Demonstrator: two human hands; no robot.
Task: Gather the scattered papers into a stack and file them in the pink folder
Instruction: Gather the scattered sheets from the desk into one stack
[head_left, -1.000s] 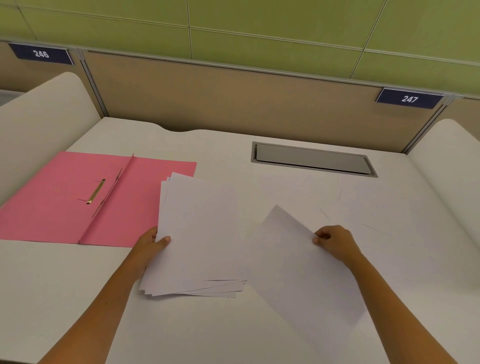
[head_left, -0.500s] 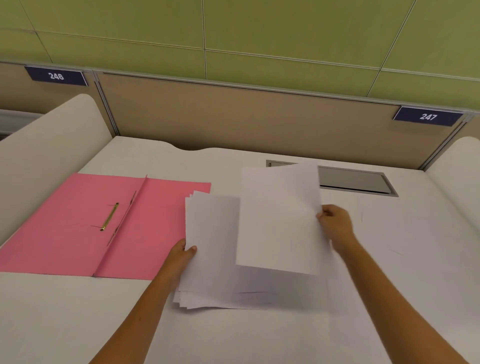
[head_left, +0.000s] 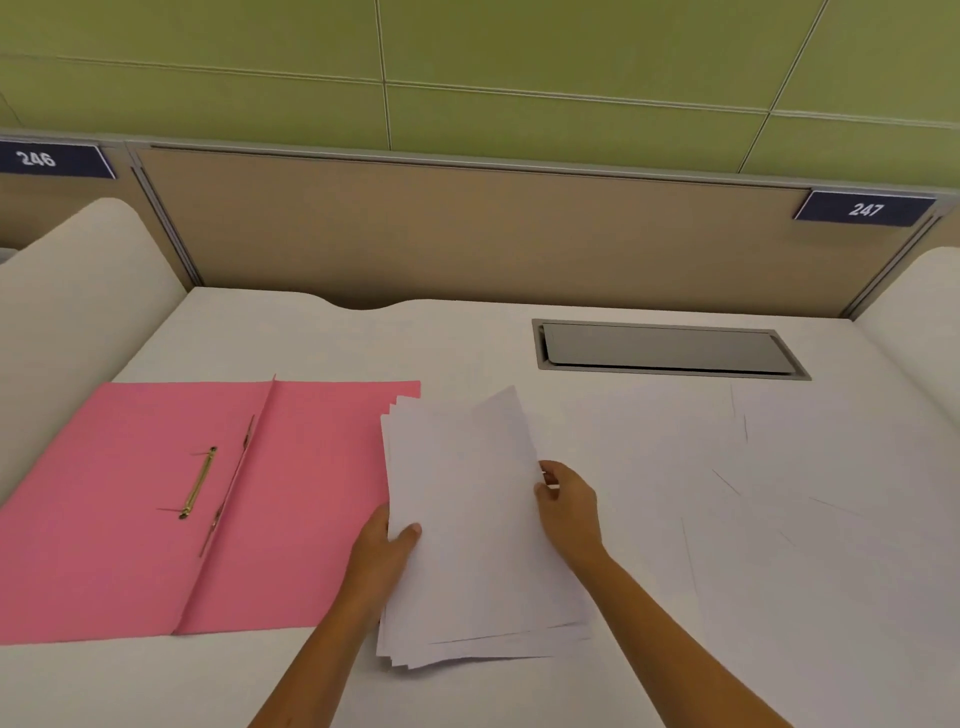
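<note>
Fingers of the right hand (head_left: 563, 506), pinching a loose white sheet a second ago, now lay it onto the white paper stack (head_left: 467, 545), steadied under the left hand (head_left: 387, 543) thumb; more scattered papers (head_left: 753, 493) are left beyond the right fingers.

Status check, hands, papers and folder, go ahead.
Left hand pinning paper stack at its left edge. Right hand laying a sheet on top. Pink folder open flat, left of stack, fastener bare. Nothing in the way.
</note>
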